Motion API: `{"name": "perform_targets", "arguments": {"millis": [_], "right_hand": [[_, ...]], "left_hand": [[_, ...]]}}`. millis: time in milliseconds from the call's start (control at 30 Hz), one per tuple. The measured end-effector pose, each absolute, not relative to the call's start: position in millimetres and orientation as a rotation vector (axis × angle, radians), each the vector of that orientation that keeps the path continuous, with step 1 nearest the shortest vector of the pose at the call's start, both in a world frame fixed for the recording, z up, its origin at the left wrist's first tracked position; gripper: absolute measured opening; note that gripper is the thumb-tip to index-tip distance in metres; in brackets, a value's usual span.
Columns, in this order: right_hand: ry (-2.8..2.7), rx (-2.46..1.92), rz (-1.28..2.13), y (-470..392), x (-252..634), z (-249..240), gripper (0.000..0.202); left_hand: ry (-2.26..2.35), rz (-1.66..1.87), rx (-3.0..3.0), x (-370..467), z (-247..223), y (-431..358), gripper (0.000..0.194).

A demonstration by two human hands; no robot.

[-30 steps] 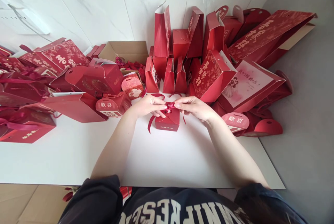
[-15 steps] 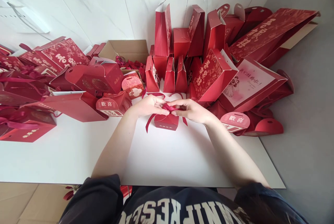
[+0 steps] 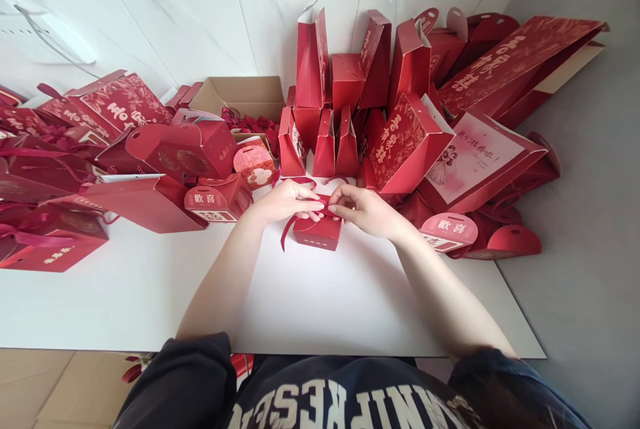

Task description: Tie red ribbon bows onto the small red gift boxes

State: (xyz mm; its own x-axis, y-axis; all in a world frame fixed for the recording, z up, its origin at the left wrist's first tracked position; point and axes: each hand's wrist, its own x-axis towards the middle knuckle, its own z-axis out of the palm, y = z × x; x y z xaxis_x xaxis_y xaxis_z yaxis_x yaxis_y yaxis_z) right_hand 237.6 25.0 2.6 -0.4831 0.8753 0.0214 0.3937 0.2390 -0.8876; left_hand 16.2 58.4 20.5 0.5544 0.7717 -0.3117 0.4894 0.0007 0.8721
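A small red gift box (image 3: 317, 234) with gold lettering sits on the white table before me. A dark red ribbon (image 3: 287, 232) lies across its top, one tail hanging at the box's left side and loops curling behind. My left hand (image 3: 290, 201) rests at the top left of the box, its fingers closed on the ribbon. From the right, my right hand (image 3: 361, 208) pinches the ribbon between thumb and forefinger, close to my left fingertips. The knot area is mostly hidden by my fingers.
Red gift boxes (image 3: 215, 198) and bags crowd the left side. More red bags (image 3: 410, 142) stand stacked at the back and right. An open cardboard box (image 3: 247, 97) of red ribbons is behind my left hand. The white table (image 3: 320, 309) extends toward me.
My right hand has shifted slightly up, and its fingers are more bent. The ribbon tail at the box's right side no longer shows. My left fingers have moved slightly right over the box.
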Motion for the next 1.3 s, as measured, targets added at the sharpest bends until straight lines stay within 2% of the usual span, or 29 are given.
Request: {"name": "perform_targets", "arguments": {"millis": [100,267,467,633,767,900,1000,1100,1167,1300], "right_hand": [[-2.012,-1.229,0.891,25.6,234.0,2.2,0.021],[-1.983,-1.212,0.891,23.0,228.3,1.3,0.022],[-1.944,-1.120,1.140,24.4,231.1,1.4,0.022],[-2.054,-1.179,1.180,24.0,260.7,21.7,0.015],[-2.104,-1.262,1.618,21.8,284.5,32.3,0.016],[-1.948,-1.368,1.748,22.9,278.0,31.0,0.021],[-1.821,-1.390,1.676,24.8,261.9,27.5,0.039],[-1.818,-1.313,1.452,26.1,247.4,20.1,0.061],[-1.855,-1.322,1.305,26.4,240.3,14.0,0.061],[-1.961,-1.329,1.196,26.7,235.8,6.4,0.046]], "left_hand": [[1.069,0.319,1.622,14.9,20.0,59.2,0.031],[1.086,0.300,1.582,15.5,23.5,57.9,0.037],[1.067,0.309,1.729,13.1,37.8,50.5,0.031],[1.163,0.375,1.726,-7.6,51.2,49.4,0.028],[1.191,0.209,1.669,-21.9,54.5,52.7,0.038],[1.194,0.057,1.628,-18.9,49.3,53.9,0.049],[1.175,0.058,1.702,-11.4,44.5,53.2,0.051],[1.131,0.087,1.801,-5.0,40.8,53.3,0.047],[1.106,0.083,1.837,-2.4,39.1,54.3,0.040],[1.093,0.052,1.881,-2.0,39.4,56.2,0.031]]}}
